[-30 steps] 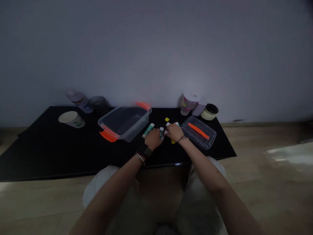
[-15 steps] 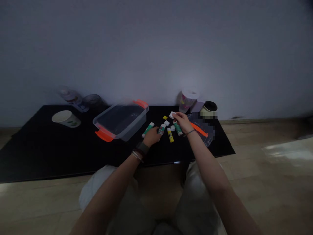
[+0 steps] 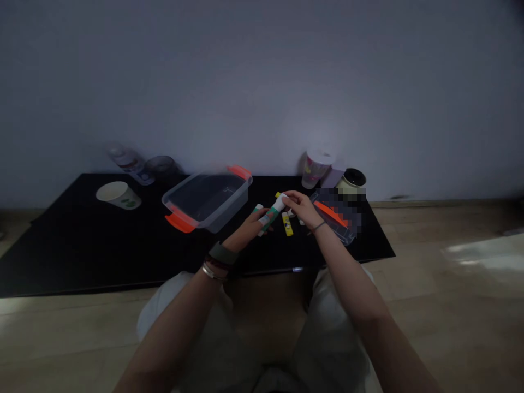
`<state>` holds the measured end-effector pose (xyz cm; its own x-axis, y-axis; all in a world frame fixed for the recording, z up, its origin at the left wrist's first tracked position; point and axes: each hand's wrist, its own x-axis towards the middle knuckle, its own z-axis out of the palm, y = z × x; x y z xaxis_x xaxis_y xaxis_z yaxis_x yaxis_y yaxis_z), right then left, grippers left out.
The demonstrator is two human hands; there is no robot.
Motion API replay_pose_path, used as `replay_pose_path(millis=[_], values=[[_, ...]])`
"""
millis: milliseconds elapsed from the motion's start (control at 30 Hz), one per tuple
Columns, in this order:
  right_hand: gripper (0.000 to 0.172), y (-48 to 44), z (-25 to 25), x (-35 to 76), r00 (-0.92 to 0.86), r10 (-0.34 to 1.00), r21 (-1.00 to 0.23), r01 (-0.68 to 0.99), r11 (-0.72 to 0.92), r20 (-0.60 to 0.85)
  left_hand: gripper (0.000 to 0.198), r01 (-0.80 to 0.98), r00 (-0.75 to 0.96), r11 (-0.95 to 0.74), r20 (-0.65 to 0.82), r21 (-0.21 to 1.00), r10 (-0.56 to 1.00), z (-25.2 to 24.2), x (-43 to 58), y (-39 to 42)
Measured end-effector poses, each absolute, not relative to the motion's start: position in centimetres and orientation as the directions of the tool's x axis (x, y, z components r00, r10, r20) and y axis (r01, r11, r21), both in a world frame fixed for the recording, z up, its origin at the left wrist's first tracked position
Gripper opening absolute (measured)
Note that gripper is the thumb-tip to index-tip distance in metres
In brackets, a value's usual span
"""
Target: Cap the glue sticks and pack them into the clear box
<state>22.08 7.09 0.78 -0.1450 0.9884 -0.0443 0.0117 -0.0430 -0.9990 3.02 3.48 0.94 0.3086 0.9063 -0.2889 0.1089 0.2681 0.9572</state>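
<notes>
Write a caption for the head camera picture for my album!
The left hand holds a green glue stick over a black mat while the right hand grips its white end.

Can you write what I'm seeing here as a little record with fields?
Left hand: holds the green glue stick by its lower end
Right hand: pinches that stick's white cap end
Beneath hands: yellow glue stick lying flat
Left side: clear box, orange handles; paper cup
Right side: box lid
Surface: black mat
</notes>
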Motion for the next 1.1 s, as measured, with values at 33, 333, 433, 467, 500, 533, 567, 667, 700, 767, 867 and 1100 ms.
replay_pose_path(millis=[33, 333, 433, 467, 500, 533, 567, 667, 700, 767, 867, 1100], values=[[0.042, 7.0, 0.9, 22.1, -0.148, 0.988, -0.999, 0.013, -0.045, -0.047, 0.048, 0.122, 0.308, 0.250, -0.276, 0.960, 0.910, 1.1, 3.0, 3.5], [0.042, 6.0, 1.4, 22.3, -0.277, 0.958, -0.956, 0.255, 0.146, 0.072, 0.053, 0.174, 0.409, 0.187, -0.244, 0.967, 0.879, 1.1, 2.0, 3.3], [0.036, 5.4, 2.1, 22.6, -0.307, 0.937, -0.866, 0.410, 0.285, 0.163, 0.055, 0.135, 0.464, 0.215, -0.253, 0.967, 0.849, 1.2, 1.9, 3.2], [0.034, 5.3, 2.4, 22.7, -0.329, 0.925, -0.838, 0.435, 0.329, 0.192, 0.055, 0.119, 0.488, 0.215, -0.245, 0.969, 0.837, 1.2, 1.9, 3.1], [0.033, 5.1, 2.7, 22.7, -0.350, 0.910, -0.812, 0.451, 0.371, 0.221, 0.054, 0.104, 0.513, 0.212, -0.235, 0.972, 0.826, 1.3, 2.0, 3.0], [0.033, 5.0, 2.8, 22.7, -0.370, 0.896, -0.787, 0.463, 0.407, 0.245, 0.053, 0.093, 0.536, 0.206, -0.223, 0.974, 0.814, 1.5, 2.0, 2.8], [0.034, 4.9, 3.0, 22.6, -0.384, 0.885, -0.765, 0.476, 0.434, 0.263, 0.053, 0.087, 0.555, 0.197, -0.211, 0.977, 0.804, 1.6, 2.1, 2.7], [0.042, 4.5, 3.0, 22.0, -0.374, 0.887, -0.734, 0.516, 0.442, 0.272, 0.050, 0.101, 0.599, 0.129, -0.163, 0.987, 0.784, 2.1, 2.3, 2.3], [0.043, 4.4, 2.9, 21.8, -0.351, 0.898, -0.739, 0.524, 0.424, 0.267, 0.050, 0.118, 0.604, 0.093, -0.145, 0.989, 0.784, 2.2, 2.3, 2.1], [0.045, 4.2, 2.7, 21.3, -0.297, 0.920, -0.758, 0.529, 0.382, 0.256, 0.048, 0.160, 0.594, 0.014, -0.108, 0.987, 0.797, 2.3, 2.3, 1.9], [0.045, 4.1, 2.3, 20.7, -0.256, 0.937, -0.772, 0.536, 0.341, 0.237, 0.044, 0.239, 0.560, -0.087, -0.064, 0.967, 0.826, 2.1, 2.2, 1.9], [0.040, 4.7, 2.1, 19.6, -0.243, 0.950, -0.754, 0.582, 0.305, 0.197, 0.029, 0.534, 0.412, -0.319, 0.088, 0.783, 0.907, 1.5, 2.4, 2.1]])
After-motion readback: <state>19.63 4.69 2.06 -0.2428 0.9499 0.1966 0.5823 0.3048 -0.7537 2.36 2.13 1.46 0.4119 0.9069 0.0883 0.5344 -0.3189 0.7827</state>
